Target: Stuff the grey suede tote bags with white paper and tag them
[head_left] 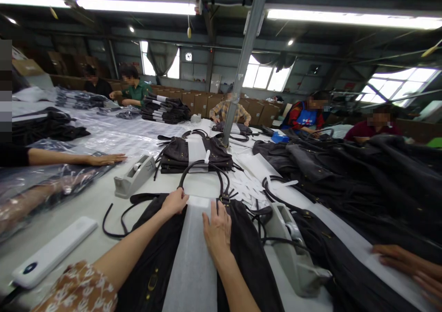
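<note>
A dark handbag lies flat before me, a white foam strip running lengthwise over its middle. Its looped handles stretch away from me, with a white tag at the top. My left hand is closed at the bag's top edge, beside the strip and the left base of the handle. My right hand rests across the strip's right edge and the bag, fingers stretched out. What lies under its palm is hidden.
Tape dispensers stand on both sides. Beyond are stacked wrapped bags, loose white tags and a metal post. Co-workers' hands are at left and right. A white handheld device lies at left.
</note>
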